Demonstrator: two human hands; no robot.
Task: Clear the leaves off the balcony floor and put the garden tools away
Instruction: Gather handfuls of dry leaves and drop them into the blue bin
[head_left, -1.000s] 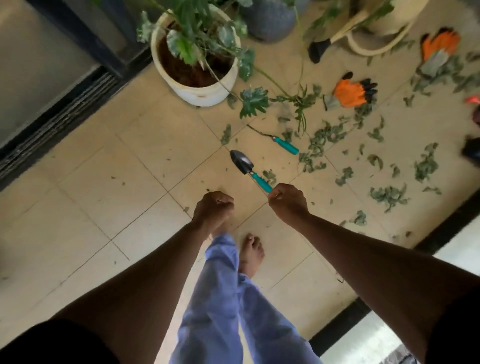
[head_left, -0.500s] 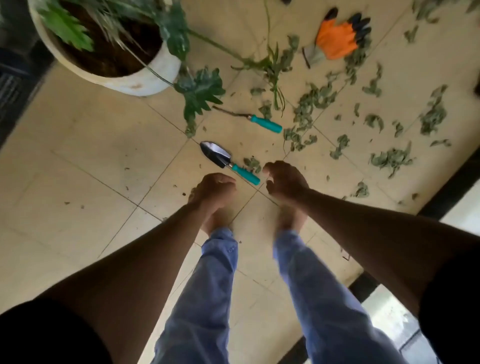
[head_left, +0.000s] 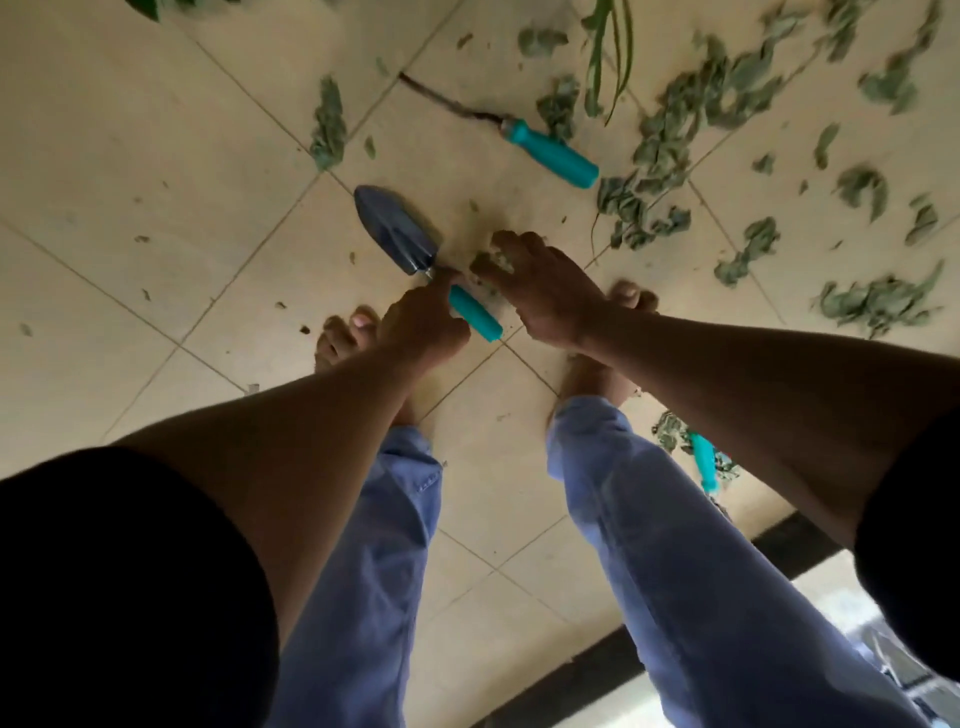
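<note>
Head view: the trowel (head_left: 397, 234) lies on the floor (head_left: 156, 156) at 11 o'clock of the left hand (head_left: 423, 325), which pinches its teal handle. The right hand (head_left: 540, 291) grips leaves (head_left: 488, 262); more leaves lie at 2 o'clock. Best gather clumps fully before lifting. No writing is readable.
</note>
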